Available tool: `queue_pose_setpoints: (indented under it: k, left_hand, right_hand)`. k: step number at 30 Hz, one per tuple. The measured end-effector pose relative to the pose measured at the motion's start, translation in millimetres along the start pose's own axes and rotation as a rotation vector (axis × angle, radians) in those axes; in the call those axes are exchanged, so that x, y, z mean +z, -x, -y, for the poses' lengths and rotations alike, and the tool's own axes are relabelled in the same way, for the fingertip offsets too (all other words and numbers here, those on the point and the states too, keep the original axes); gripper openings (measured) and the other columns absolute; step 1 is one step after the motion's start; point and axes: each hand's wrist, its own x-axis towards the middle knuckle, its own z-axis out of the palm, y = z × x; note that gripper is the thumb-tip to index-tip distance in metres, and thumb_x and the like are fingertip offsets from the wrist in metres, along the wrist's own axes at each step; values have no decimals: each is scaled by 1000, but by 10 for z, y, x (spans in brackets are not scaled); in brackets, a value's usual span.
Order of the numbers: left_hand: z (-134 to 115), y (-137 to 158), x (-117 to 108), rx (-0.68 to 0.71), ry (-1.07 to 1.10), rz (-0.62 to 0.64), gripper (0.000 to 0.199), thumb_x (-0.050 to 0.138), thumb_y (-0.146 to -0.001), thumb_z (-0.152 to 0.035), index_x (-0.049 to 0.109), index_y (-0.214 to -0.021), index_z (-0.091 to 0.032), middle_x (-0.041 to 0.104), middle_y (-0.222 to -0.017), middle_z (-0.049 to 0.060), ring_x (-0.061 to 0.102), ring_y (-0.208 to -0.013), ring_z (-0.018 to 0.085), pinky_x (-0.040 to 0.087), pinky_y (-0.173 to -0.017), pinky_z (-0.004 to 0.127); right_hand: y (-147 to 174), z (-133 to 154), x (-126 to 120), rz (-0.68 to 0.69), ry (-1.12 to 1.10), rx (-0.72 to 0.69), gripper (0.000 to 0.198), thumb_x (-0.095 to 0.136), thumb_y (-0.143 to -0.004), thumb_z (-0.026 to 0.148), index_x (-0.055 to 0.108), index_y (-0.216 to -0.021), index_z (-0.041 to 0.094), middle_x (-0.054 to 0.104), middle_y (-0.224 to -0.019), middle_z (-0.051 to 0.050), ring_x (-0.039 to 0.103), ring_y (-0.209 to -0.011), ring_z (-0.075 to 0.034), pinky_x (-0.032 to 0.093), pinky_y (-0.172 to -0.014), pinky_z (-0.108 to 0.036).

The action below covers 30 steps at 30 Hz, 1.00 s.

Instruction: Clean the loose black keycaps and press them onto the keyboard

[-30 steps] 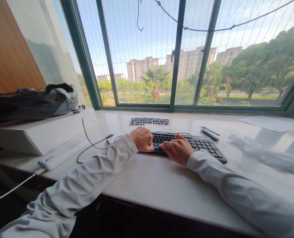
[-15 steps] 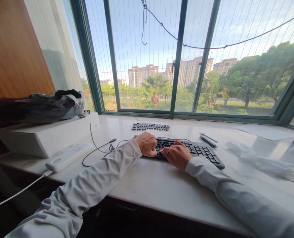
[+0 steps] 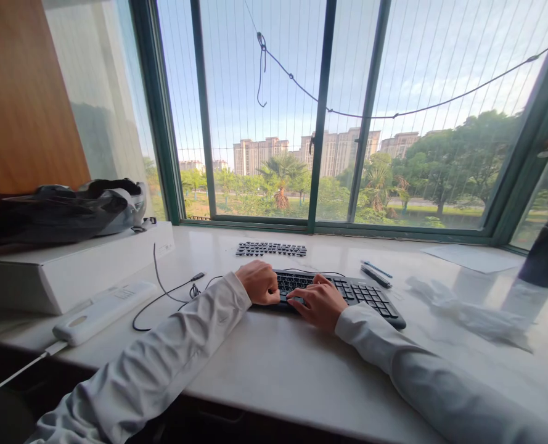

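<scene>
Left hand: left hand curled loosely, fingers bent down on the left end of the keyboard; grips nothing.
Right hand: right hand palm down, fingers lightly spread on keys just right of the left hand; holds nothing.
Keyboard place: on the sill, middle, just beyond both wrists.
Long axis: runs left-far to right-near, slightly skewed to the sill edge.
Nearer hand: both touch the left half; right end bare, nearer the right hand.
Far side: loose key strip, apart from the keyboard.
Right of keyboard: pens, close to its far right corner.
</scene>
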Motion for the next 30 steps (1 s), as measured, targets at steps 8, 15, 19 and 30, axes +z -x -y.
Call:
queue_pose_setpoints:
  k: [8,15,19,30]
  left_hand:
    - [24,10,-26,-12,104,26,25,52,-75,-31,73,-64,-22,65,-52,4,47,-44,11,25,-47,24]
    - [63,26,48,-39,124,-15,32,50,-78,-35,72,-61,-19,64,-52,4,47,-45,10,26,-49,24]
    - [201,38,143,-279,129,-41,37,45,-83,-42,74,-76,-20,67,-62,5,56,-56,13,34,-56,23]
    - [557,102,406,-706,10,219,42,34,-86,-47,70,-97,-29,68,-97,6,61,-90,22,45,-77,32]
  right_hand:
    - [5,-33,15,-1,23,2,40,37,-89,54,63,-109,31,70,-71,-1,59,-65,-14,28,-80,-33]
    - [16,-6,-42,2,28,-87,45,42,-84,61,66,-107,30,70,-71,-4,60,-67,-16,27,-83,-35]
    - [10,16,-52,13,20,-126,42,42,-86,56,66,-107,29,71,-73,-5,60,-68,-15,28,-82,-34]
    - [11,-26,1,2,8,-147,39,41,-88,54,63,-110,31,68,-67,-1,59,-64,-14,27,-82,-33]
